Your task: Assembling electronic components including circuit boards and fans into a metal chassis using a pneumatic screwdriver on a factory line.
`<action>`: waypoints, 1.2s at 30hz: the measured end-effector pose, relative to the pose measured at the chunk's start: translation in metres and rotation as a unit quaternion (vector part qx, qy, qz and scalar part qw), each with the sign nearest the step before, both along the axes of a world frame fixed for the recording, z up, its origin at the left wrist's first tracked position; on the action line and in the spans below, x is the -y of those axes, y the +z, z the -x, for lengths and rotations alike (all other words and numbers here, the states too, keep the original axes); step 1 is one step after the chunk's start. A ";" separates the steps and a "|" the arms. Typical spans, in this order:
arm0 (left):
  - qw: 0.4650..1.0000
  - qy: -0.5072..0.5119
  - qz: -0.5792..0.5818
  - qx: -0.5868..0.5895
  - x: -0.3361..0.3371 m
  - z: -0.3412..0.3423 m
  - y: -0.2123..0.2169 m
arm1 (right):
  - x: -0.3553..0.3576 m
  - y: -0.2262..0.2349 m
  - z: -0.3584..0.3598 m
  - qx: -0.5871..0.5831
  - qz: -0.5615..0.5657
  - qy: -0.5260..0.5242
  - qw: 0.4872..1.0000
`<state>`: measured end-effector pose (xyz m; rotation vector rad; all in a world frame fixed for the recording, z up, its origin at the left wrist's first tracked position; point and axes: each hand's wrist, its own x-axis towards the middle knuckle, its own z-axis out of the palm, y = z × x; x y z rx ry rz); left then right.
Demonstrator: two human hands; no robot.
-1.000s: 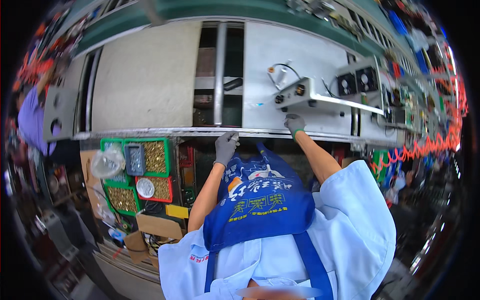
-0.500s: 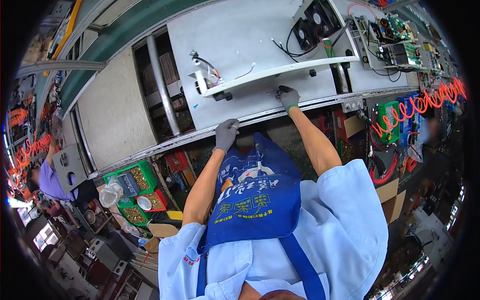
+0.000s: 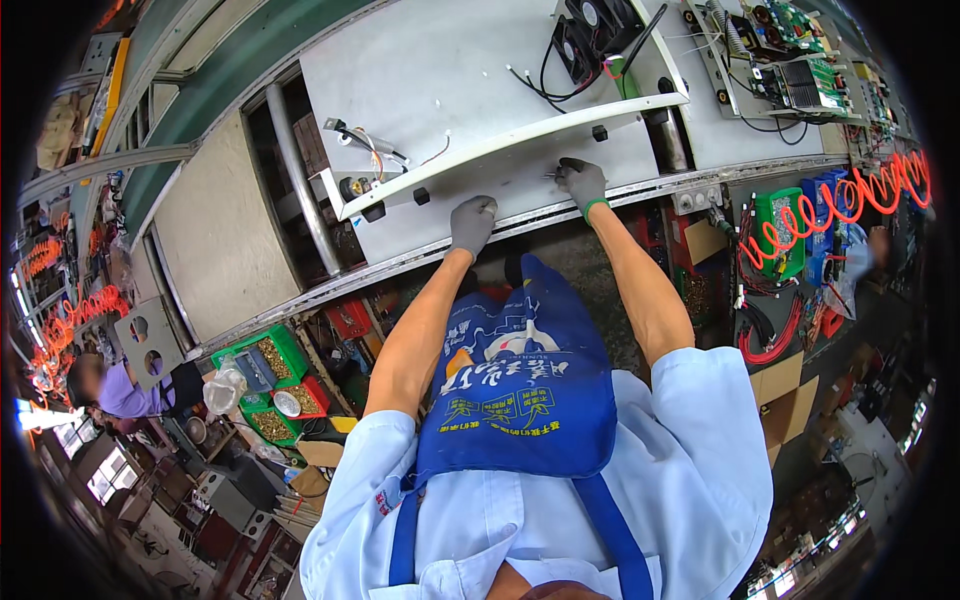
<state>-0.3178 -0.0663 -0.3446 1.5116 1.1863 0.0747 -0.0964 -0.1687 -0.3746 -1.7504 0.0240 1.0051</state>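
My left hand [image 3: 472,224], in a grey glove, is over the near edge of the white board [image 3: 420,228], its fingers curled closed; whatever they hold is hidden. My right hand [image 3: 582,183], gloved too, pinches small dark metal pieces, perhaps screws, above the same board. Just beyond both hands lies a white metal chassis [image 3: 520,134] with small black feet along its near side. Two black fans [image 3: 592,38] with dark cables sit at its far right. Loose wires and a round socket [image 3: 352,187] are at its left end.
Metal rollers [image 3: 300,170] show in gaps along the line. Green and red bins [image 3: 278,362] of small brass-coloured parts stand at the near left. Circuit boards [image 3: 800,85] lie farther right, above a coiled orange hose [image 3: 840,215]. A co-worker in purple [image 3: 135,395] holds a metal panel at left.
My left hand has moved forward from the bench edge to over the board, still closed. My right hand stays near the chassis, still pinching. The chassis appears farther left; the view has shifted too.
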 end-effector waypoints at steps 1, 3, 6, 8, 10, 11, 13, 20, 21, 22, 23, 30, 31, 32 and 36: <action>1.000 0.001 -0.011 -0.003 -0.004 -0.003 -0.003 | 0.003 -0.004 -0.002 -0.001 -0.012 0.005 1.000; 0.988 -0.061 -0.132 -0.049 -0.011 -0.007 -0.008 | 0.007 -0.014 -0.006 -0.008 -0.008 -0.012 1.000; 0.981 -0.058 -0.175 -0.064 -0.013 -0.008 -0.015 | 0.015 -0.024 -0.011 0.170 0.136 0.092 0.972; 0.977 -0.065 -0.191 -0.069 -0.014 -0.004 -0.019 | 0.021 -0.024 -0.011 0.204 0.120 0.099 0.967; 0.980 -0.053 -0.188 -0.029 -0.013 0.001 -0.023 | 0.024 -0.020 -0.012 0.303 0.132 0.162 0.930; 0.980 -0.052 -0.192 -0.023 -0.012 0.003 -0.024 | 0.026 -0.015 -0.014 0.303 0.133 0.165 0.929; 0.985 -0.034 -0.170 0.006 -0.013 0.011 -0.027 | 0.031 -0.002 -0.019 0.379 0.247 0.185 0.872; 0.986 0.025 -0.162 -0.021 -0.001 0.072 -0.012 | 0.015 0.022 0.022 0.474 0.123 0.280 0.825; 0.992 0.045 -0.120 -0.024 0.005 0.083 -0.008 | 0.003 0.021 0.030 0.485 0.082 0.345 0.800; 0.995 0.063 -0.081 -0.016 0.012 0.094 -0.004 | -0.010 0.019 0.039 0.488 0.068 0.344 0.800; 0.995 0.059 -0.080 -0.028 0.018 0.104 0.000 | -0.024 0.016 0.049 0.511 0.031 0.373 0.774; 0.985 0.172 0.025 -0.001 0.059 0.152 0.021 | -0.049 -0.013 0.055 0.654 0.040 0.471 0.591; 0.982 0.186 0.019 -0.007 0.065 0.161 0.024 | -0.045 -0.019 0.048 0.663 0.038 0.475 0.578; 0.981 0.196 0.012 -0.010 0.070 0.170 0.026 | -0.037 -0.023 0.038 0.676 0.010 0.462 0.574; 0.973 0.219 -0.027 -0.061 0.092 0.224 0.031 | -0.006 -0.030 0.010 0.671 0.017 0.446 0.592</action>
